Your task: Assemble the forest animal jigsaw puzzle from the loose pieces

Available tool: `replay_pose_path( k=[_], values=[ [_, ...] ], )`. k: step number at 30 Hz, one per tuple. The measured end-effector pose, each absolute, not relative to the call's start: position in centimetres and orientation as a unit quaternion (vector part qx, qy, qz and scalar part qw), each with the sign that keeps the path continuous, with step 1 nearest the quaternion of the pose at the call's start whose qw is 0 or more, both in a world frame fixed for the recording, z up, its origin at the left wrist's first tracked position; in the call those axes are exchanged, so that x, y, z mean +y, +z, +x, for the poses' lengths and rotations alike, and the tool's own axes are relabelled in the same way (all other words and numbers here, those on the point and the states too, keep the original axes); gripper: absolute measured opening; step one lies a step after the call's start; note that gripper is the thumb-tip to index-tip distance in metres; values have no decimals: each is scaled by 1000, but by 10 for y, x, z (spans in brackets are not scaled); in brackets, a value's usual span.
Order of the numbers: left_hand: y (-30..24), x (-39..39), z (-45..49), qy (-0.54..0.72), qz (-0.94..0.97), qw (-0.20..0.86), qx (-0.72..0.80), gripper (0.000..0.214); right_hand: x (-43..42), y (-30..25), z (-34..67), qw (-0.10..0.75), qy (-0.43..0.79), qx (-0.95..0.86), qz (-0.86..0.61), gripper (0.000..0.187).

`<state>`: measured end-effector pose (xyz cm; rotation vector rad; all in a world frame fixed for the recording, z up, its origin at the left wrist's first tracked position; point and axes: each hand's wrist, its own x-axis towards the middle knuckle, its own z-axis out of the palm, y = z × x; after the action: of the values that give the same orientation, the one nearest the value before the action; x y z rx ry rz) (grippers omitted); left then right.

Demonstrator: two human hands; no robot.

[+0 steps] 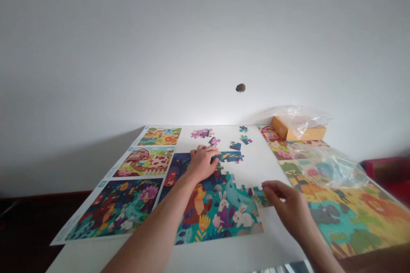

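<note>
A partly assembled jigsaw puzzle [211,209] of forest animals lies on the white table, showing a bear, two white rabbits and leaves. My left hand [203,162] lies over its upper edge, palm down and fingers stretched out, covering part of the picture. Beside the puzzle's right edge, my right hand [288,204] pinches a teal puzzle piece [262,197] between thumb and fingers. That piece touches or nearly touches the assembled part; I cannot tell if it is locked in. Loose pieces lie beyond, including a dark blue piece [235,146] and a pink cluster [201,133].
A printed picture sheet [150,193] lies on the left. On the right are a finished-looking safari puzzle [355,217], clear plastic bags [336,168] and an orange box [307,132]. A wall [205,51] with a small hole stands behind the table.
</note>
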<state>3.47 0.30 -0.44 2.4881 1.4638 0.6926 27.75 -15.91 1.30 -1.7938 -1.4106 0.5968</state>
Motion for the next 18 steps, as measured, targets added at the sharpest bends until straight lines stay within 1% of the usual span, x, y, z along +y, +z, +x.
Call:
replay_pose_path(
  k=[3,5,8,12,18],
  values=[
    [-5,4,35,237,835,83,490,26,-186,-10,288,381,243,-562,-693,32],
    [-6,5,36,239,835,82,488,27,-193,-15,290,377,253,-581,-676,32],
    [-6,6,36,240,833,81,492,28,-191,-10,287,356,250,-601,-671,31],
    [-6,6,36,238,832,87,494,28,-187,-3,283,322,214,-627,-676,28],
    [-4,5,36,239,829,97,495,28,-190,-2,280,306,180,-641,-680,24]
  ],
)
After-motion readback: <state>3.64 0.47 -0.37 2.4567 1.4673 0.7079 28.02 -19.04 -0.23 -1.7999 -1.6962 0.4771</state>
